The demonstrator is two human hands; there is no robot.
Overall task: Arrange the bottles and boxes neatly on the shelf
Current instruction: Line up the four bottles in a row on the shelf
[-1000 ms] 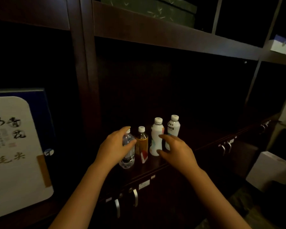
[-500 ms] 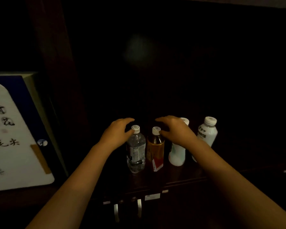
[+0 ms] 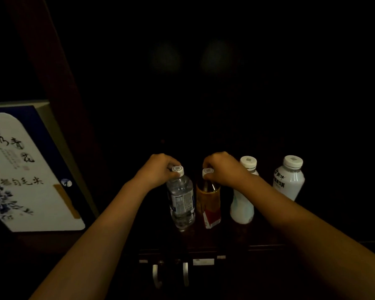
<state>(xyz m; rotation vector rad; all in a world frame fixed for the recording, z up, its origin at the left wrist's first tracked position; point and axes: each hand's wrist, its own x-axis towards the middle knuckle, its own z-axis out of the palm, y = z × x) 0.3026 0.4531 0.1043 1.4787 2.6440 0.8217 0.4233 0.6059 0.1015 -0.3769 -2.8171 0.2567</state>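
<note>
Several bottles stand upright in a row on the dark wooden shelf [image 3: 236,241]. My left hand [image 3: 158,169] grips the white cap of the clear water bottle [image 3: 181,202]. My right hand [image 3: 223,169] pinches the cap of the amber tea bottle [image 3: 208,204] beside it. To the right stand a white milk bottle [image 3: 243,204], partly behind my right wrist, and another white bottle [image 3: 289,180] with dark lettering. A large white and blue box [image 3: 30,169] with brush writing leans in the left compartment.
A dark upright post [image 3: 59,87] divides the box's compartment from the bottles' one. Under the shelf edge sit two metal door handles [image 3: 170,276] and a small white label [image 3: 202,262]. The back of the shelf is too dark to read.
Both hands have closed down onto the caps of the water and tea bottles. The camera has moved closer and lower; the bottles stand in the same order.
</note>
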